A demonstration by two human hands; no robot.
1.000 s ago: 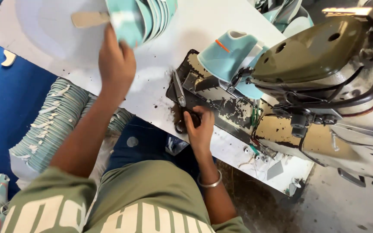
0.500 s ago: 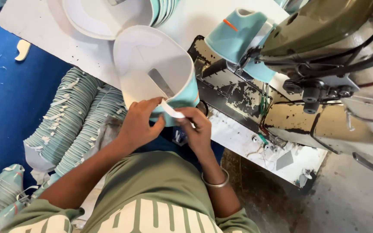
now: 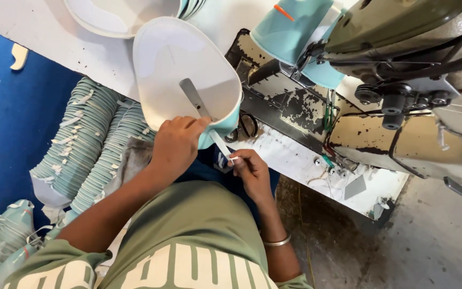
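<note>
- Sewing machine (image 3: 402, 59): olive-green head, well beyond and to the right of both sets of fingers; its worn, paint-chipped bed runs toward them. A teal piece (image 3: 290, 27) sits under the head.
- Work table (image 3: 81, 48): white top, lying beyond the fingers; its near edge passes just past the right fingertips.
- Stacks of teal pieces (image 3: 81, 155): ribbed rows with white tabs, down to the left of the left hand, over the blue floor (image 3: 6, 123).
- Shoe upper (image 3: 185, 80): white lining facing up, teal outer edge showing at the lower right rim, grey strip on the inside. It stands just above the left fingers, with its near rim between them.
- Second white piece (image 3: 118, 16): beyond the held upper, far from the fingers, on the table.
- Left hand (image 3: 175, 147): fingers clenched on the near rim of the shoe upper, fingertips curled over the edge.
- Right hand (image 3: 249, 171): just right of and below the left; thumb and forefinger pinch the lower end of a white strip. A metal bangle sits at the wrist.
- Scissors (image 3: 244, 126): black loops on the table edge, just beyond the right fingertips, not touched.
- White strip (image 3: 221, 145): narrow tab running from the upper's rim down to the right fingertips.
</note>
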